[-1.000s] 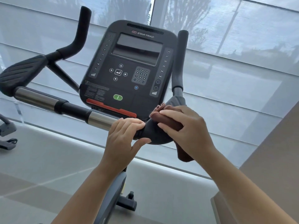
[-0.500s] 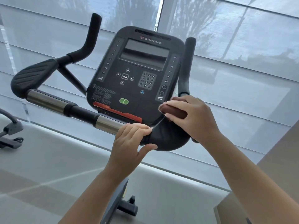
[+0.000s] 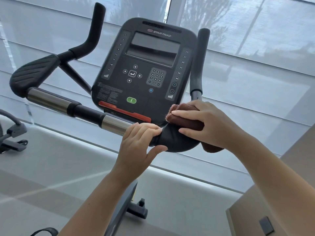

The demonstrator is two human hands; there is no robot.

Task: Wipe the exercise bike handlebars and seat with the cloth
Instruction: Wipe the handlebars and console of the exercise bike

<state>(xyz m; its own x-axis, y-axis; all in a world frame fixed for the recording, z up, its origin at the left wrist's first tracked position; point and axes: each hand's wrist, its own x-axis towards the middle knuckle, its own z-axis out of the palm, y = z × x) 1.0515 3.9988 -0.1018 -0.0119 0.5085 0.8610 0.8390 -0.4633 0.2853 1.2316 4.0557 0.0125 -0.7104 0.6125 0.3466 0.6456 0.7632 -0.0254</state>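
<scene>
Both hands grip: left hand (image 3: 136, 147) on handlebar (image 3: 175, 140), right hand (image 3: 208, 123) pressing cloth (image 3: 185, 120) there.

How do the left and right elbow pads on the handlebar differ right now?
The left elbow pad is bare and untouched, its ribbed top in full view. The right elbow pad is mostly covered: the right hand presses a brown cloth on it, while the left hand grips the bar beside it. Both are black pads at the bar's ends.

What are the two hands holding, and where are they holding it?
The right hand grips the folded brown cloth around its middle, pressed on the handlebar pad. The left hand grips the handlebar's crossbar.
</scene>
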